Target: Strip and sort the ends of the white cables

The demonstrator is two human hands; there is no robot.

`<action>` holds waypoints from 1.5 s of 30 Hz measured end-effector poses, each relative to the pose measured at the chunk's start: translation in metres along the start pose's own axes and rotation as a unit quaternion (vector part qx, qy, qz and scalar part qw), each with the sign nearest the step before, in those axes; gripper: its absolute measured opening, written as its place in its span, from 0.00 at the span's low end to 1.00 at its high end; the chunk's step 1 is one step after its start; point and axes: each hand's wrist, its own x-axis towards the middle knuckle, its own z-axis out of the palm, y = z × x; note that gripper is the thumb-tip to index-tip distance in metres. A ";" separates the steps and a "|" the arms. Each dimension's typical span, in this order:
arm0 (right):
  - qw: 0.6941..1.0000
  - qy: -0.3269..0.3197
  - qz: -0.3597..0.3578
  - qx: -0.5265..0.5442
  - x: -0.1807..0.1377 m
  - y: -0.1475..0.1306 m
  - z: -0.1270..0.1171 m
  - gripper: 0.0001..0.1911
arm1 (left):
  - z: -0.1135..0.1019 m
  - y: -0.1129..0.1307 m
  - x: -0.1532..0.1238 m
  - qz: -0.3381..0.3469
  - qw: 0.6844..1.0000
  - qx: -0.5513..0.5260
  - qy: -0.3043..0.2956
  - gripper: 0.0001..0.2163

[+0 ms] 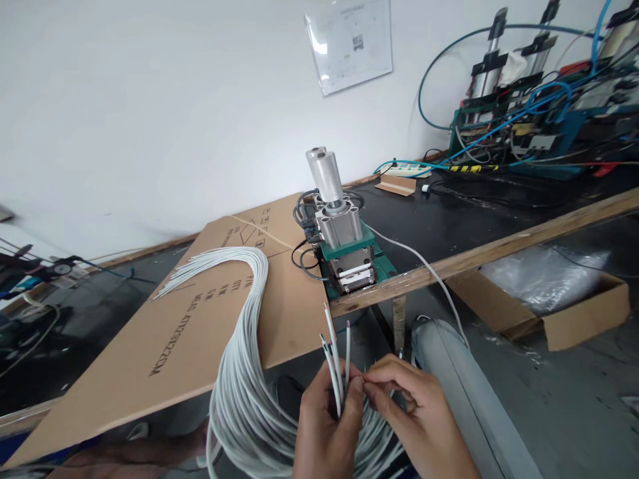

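Observation:
My left hand (327, 422) is closed around several thin white cables (335, 362). Their cut ends point upward, with small coloured wire cores showing at the tips. Against the left thumb, my right hand (417, 406) pinches with thumb and forefinger; what lies between those fingertips is too small to make out. A large bundle of white cables (249, 352) hangs below and behind both hands. Its far end curves up over a flat cardboard sheet (184, 332) on the table. Beyond my hands, at the table edge, stands a small pneumatic machine (342, 229) with metal cylinders and a green base.
A black tabletop (414, 219) with a wooden edge runs right, bearing more machines (529, 100) with blue hoses. An open cardboard box (584, 319) with clear plastic sits below it. A grey-clothed leg (464, 392) is at right. Another person's bare limb (144, 456) shows lower left.

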 end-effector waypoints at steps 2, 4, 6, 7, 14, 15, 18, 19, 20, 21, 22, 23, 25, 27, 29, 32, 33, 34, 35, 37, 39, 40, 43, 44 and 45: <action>1.000 -0.002 -0.009 -0.023 0.000 0.000 -0.001 0.08 | 0.001 0.003 0.000 0.029 0.999 0.033 0.010 0.13; 0.999 -0.004 -0.024 -0.049 0.000 0.001 -0.002 0.09 | 0.001 0.005 0.001 0.059 0.995 0.072 0.018 0.10; 0.996 -0.011 -0.040 -0.076 -0.001 0.001 -0.002 0.09 | 0.001 0.006 0.002 0.085 0.989 0.117 0.029 0.08; 0.995 -0.014 -0.047 -0.090 -0.001 0.002 -0.001 0.09 | 0.001 0.005 0.003 0.096 0.985 0.141 0.035 0.08; 0.991 -0.004 -0.063 -0.122 -0.004 0.003 0.002 0.09 | 0.002 0.005 0.008 0.126 0.969 0.205 0.052 0.06; 0.993 -0.003 -0.048 -0.109 -0.004 0.003 0.001 0.09 | 0.002 0.006 0.008 0.108 0.974 0.193 0.043 0.06; 0.999 -0.012 0.026 -0.040 -0.002 0.003 -0.001 0.08 | 0.000 0.012 0.006 0.051 0.991 0.128 0.004 0.10; 0.999 -0.014 0.051 -0.012 -0.001 0.004 -0.001 0.08 | 0.000 0.013 0.005 0.032 0.994 0.103 -0.008 0.11; 0.997 -0.013 0.069 0.016 -0.001 0.005 -0.001 0.09 | -0.001 0.014 0.005 0.015 0.996 0.081 -0.016 0.12; 0.996 -0.011 0.081 0.043 -0.001 0.006 0.001 0.09 | -0.002 0.015 0.004 0.000 0.998 0.063 -0.019 0.13; 0.994 -0.006 0.087 0.068 -0.002 0.007 0.002 0.10 | -0.002 0.015 0.003 -0.014 0.999 0.048 -0.018 0.14; 0.992 0.002 0.090 0.091 -0.003 0.009 0.005 0.10 | -0.003 0.015 0.002 -0.025 0.999 0.033 -0.016 0.14; 0.987 0.023 0.095 0.131 -0.005 0.011 0.010 0.10 | -0.003 0.014 0.001 -0.040 0.999 -0.004 -0.011 0.17; 0.980 0.046 0.111 0.158 -0.008 0.010 0.016 0.10 | -0.003 0.013 0.000 -0.060 0.997 -0.048 -0.009 0.22; 0.973 0.065 0.128 0.178 -0.009 0.009 0.021 0.11 | -0.003 0.013 0.000 -0.074 0.994 -0.079 -0.010 0.26; 0.968 0.076 0.134 0.197 -0.010 0.006 0.026 0.11 | -0.004 0.012 0.000 -0.078 0.993 -0.093 -0.009 0.28; 0.968 0.075 0.132 0.201 -0.010 0.005 0.026 0.11 | -0.005 0.012 0.000 -0.076 0.993 -0.093 -0.008 0.28; 0.967 0.074 0.131 0.204 -0.009 0.005 0.026 0.11 | -0.005 0.012 0.001 -0.074 0.993 -0.092 -0.008 0.28; 0.967 0.073 0.132 0.206 -0.009 0.005 0.025 0.11 | -0.005 0.011 0.001 -0.071 0.993 -0.090 -0.007 0.28; 0.965 0.074 0.139 0.211 -0.007 0.004 0.023 0.12 | -0.006 0.010 0.001 -0.066 0.994 -0.085 -0.006 0.28; 0.963 0.076 0.146 0.215 -0.005 0.004 0.021 0.13 | -0.006 0.009 0.001 -0.066 0.994 -0.082 -0.004 0.29; 0.962 0.078 0.149 0.217 -0.005 0.004 0.020 0.13 | -0.006 0.008 0.001 -0.068 0.994 -0.083 -0.004 0.29; 0.959 0.085 0.161 0.215 -0.004 0.004 0.019 0.15 | -0.004 0.007 0.002 -0.063 0.994 -0.087 -0.002 0.28; 0.959 0.088 0.166 0.212 -0.004 0.004 0.019 0.15 | -0.003 0.007 0.002 -0.061 0.994 -0.087 0.000 0.28; 0.959 0.089 0.169 0.208 -0.004 0.004 0.019 0.16 | -0.003 0.007 0.002 -0.059 0.995 -0.085 0.003 0.27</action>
